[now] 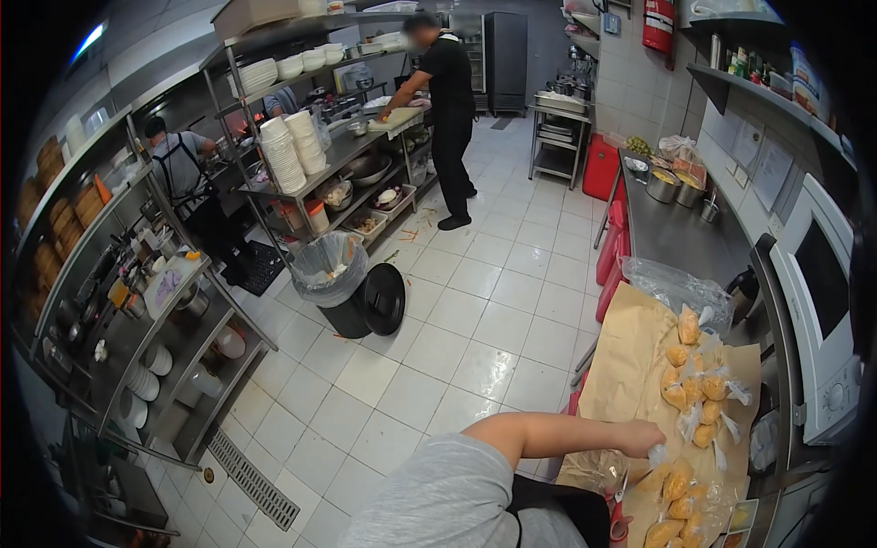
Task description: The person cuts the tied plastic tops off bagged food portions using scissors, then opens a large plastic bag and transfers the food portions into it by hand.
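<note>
Orange-filled bags (692,388) lay on brown paper (621,365), approx. 4 o'clock — by the nearer ones, our L hand (639,439) had its fingertips pinched tight on clear plastic (657,454). R hand's state — couldn't tell.

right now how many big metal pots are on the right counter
2. The left pot and right pot sit side by side toward the counter's far end; more could be hidden behind.
</note>
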The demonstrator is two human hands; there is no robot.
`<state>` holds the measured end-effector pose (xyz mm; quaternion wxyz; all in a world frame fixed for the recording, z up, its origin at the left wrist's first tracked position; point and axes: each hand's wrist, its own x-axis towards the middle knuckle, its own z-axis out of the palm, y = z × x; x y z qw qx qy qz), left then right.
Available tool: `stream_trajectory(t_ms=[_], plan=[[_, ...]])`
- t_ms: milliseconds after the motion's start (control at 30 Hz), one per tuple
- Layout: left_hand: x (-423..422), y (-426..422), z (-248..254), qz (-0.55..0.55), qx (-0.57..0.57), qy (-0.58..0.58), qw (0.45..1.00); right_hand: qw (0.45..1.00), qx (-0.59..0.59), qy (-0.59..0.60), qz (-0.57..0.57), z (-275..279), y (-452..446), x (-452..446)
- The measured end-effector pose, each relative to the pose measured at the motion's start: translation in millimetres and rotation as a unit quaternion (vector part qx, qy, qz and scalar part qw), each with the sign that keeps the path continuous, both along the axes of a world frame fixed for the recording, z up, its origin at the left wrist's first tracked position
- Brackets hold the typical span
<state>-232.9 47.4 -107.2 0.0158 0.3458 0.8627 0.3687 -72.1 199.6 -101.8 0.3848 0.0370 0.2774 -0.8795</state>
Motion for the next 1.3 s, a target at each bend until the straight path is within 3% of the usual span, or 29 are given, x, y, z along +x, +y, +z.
stream_trajectory(t_ms=[133, 167, 200, 267, 300, 333, 567, 833, 1033, 1300], plan=[[-11, -21, -29, 0.015, 0.020, -0.007, 1.000, 0.998, -0.041, -0.037, 0.016, -4, 3, 7], [-17, -17, -37, -0.001, 0.040, 0.000, 0.999, 0.999, 0.001, -0.006, 0.033, -9, 6, 2], [-11, -23, -19, 0.048, 0.009, -0.084, 0.995, 0.997, 0.042, 0.027, 0.063, -14, 6, -7], [-25, -27, -43, 0.028, 0.041, 0.039, 0.998, 0.986, 0.098, 0.078, 0.106, -25, 7, -19], [-35, -27, -42, -0.005, -0.010, -0.004, 1.000, 0.982, 0.114, 0.100, 0.115, -31, 9, -24], [-28, -29, -31, 0.028, 0.010, -0.021, 0.999, 0.985, 0.087, 0.100, 0.108, -33, 7, -29], [-20, -40, -15, 0.006, 0.000, -0.034, 0.999, 0.987, 0.104, 0.122, 0.027, -41, -16, -30], [-11, -35, -11, 0.001, 0.013, -0.051, 0.999, 0.960, 0.234, 0.152, -0.022, -33, -25, -57], [-9, -34, -8, 0.005, 0.030, -0.061, 0.998, 0.953, 0.248, 0.157, -0.073, -31, -39, -64], [-8, -21, -5, -0.011, 0.056, -0.070, 0.996, 0.892, 0.294, 0.099, -0.328, -60, -31, -95]])
